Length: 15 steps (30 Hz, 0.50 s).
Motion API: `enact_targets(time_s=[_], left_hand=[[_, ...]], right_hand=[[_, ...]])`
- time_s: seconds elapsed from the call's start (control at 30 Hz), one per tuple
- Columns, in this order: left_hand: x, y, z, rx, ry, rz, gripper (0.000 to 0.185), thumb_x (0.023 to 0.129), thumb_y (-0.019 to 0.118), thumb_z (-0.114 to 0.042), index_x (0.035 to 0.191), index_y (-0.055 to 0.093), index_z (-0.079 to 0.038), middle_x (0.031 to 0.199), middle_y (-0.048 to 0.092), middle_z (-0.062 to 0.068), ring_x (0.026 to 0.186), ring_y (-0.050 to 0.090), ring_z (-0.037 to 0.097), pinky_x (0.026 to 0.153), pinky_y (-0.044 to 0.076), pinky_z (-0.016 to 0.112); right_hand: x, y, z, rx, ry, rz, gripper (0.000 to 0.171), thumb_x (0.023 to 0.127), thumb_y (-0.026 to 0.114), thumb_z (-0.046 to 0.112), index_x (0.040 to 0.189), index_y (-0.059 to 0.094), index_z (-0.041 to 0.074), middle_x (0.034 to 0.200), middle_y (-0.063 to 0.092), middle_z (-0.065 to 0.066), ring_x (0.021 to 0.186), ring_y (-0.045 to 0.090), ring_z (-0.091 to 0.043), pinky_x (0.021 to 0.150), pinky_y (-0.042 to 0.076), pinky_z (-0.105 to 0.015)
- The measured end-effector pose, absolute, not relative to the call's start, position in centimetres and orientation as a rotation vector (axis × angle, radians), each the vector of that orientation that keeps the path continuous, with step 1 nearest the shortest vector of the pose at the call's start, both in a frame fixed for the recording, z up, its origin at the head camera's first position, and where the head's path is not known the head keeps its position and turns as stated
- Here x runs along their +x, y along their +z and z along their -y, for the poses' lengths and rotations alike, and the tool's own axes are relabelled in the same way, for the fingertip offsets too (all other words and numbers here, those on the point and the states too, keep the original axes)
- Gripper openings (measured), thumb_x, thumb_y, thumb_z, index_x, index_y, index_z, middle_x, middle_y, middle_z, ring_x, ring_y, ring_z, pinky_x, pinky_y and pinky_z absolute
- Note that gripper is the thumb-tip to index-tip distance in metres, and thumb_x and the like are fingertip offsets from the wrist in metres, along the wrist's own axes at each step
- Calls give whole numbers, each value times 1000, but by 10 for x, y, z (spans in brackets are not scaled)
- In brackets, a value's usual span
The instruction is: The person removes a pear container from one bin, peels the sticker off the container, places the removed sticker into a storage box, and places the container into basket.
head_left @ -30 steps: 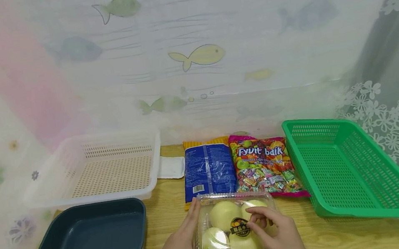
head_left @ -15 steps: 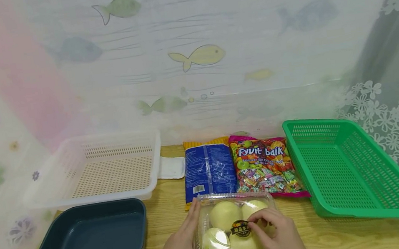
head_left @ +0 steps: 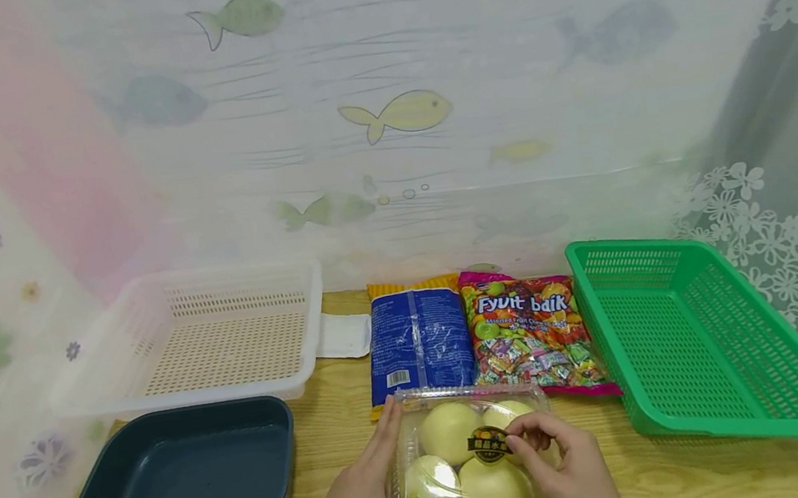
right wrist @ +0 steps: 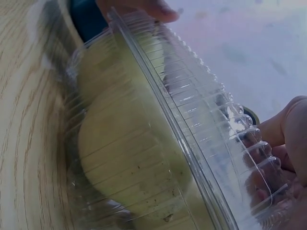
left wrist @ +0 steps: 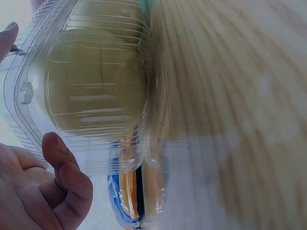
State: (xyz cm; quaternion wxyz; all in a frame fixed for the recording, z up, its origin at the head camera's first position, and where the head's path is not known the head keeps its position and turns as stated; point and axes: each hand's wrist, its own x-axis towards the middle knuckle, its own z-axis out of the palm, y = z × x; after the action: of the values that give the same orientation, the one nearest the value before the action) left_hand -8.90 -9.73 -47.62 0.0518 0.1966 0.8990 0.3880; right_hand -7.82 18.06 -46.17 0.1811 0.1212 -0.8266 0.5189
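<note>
A clear plastic clamshell box (head_left: 463,393) of several round, pale yellow-green fruits (head_left: 447,432) sits at the front middle of the table. My left hand (head_left: 359,494) holds its left side, thumb at the front edge and fingers along the side toward the back. Between thumb and index finger, my right hand (head_left: 572,470) pinches the right end of a black and gold sticker (head_left: 487,444) over the lid. In the left wrist view, curled fingertips (left wrist: 72,179) lie by the ribbed wall. The right wrist view shows the lid's scalloped edge (right wrist: 235,120) beside the right fingers.
Behind the box lie a blue snack bag (head_left: 418,339) and a colourful candy bag (head_left: 525,316). A green basket (head_left: 755,421) stands at right. At left are a white basket (head_left: 313,319) and a dark blue basin (head_left: 196,486). A white packet (head_left: 344,334) lies beside the white basket.
My right hand has closed on the sticker's end and shifted slightly right. The sticker has moved up and right over the lid with it. The left hand and box have stayed put.
</note>
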Motion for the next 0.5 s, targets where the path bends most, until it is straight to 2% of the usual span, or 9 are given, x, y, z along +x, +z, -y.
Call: enact_targets(time_s=[0.13,0.37,0.43,0.5], left_hand=[[-89,-476,97,603,1159,-2757,133,75,81,-78,173,5,-28,179,13,3,144,49,45,105,51,65],[-87,-470,98,620,1056,-2836,134,75,79,-81,173,9,-24,178,17,5,134,59,45,99,57,59],[-87,-465,99,629,1052,-2837,133,75,80,-79,173,9,-25,178,18,8,113,72,39,86,62,50],[-87,-460,102,618,1052,-2831,130,76,81,-77,173,8,-29,178,18,8,82,75,27,67,61,39]], right_hand=[[-78,-458,-180,304,1475,2367,24,91,80,-2,94,77,22,81,65,14,73,54,-8,68,45,-23],[-77,-451,-181,259,1519,2400,20,90,81,1,94,79,21,81,67,13,75,55,-9,70,47,-22],[-78,-450,-181,261,1528,2405,19,90,81,1,94,79,20,80,67,12,74,55,-9,70,47,-22],[-79,-448,-182,263,1540,2415,17,91,81,2,95,79,19,79,65,12,73,55,-9,69,47,-22]])
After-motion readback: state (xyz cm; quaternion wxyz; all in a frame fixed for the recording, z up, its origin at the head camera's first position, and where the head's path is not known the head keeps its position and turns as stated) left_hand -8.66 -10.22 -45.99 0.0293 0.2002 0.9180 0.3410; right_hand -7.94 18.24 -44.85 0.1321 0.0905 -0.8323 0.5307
